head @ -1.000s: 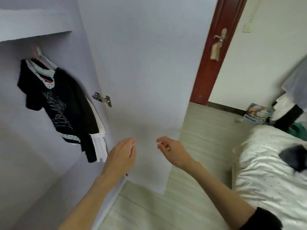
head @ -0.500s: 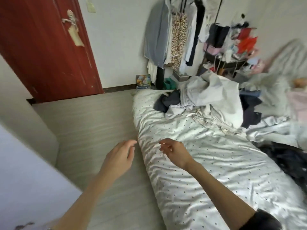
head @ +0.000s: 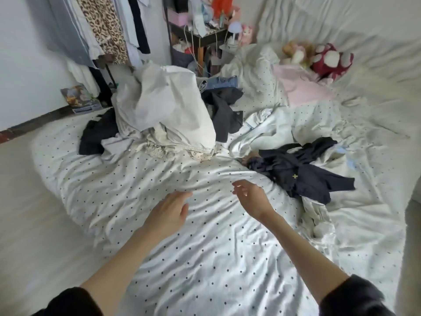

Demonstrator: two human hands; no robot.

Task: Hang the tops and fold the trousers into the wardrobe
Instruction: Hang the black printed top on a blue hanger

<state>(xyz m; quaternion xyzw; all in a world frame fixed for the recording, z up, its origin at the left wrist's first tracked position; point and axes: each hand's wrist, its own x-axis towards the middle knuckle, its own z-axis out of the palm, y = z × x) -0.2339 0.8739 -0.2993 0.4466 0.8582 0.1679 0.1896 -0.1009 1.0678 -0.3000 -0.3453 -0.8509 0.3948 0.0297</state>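
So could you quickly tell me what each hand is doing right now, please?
Left hand: open, holding nothing.
Right hand: open, holding nothing.

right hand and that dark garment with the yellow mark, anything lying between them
Nothing: the head view shows only bare dotted sheet between the right hand and the dark garment.

crumpled dark navy garment with small yellow cross mark (head: 300, 174) lies spread on the polka-dot bedsheet, right side. heap of pale grey-white fabric (head: 166, 112) mid-bed, dark grey clothes (head: 224, 110) and black garment (head: 98, 133) touching it.
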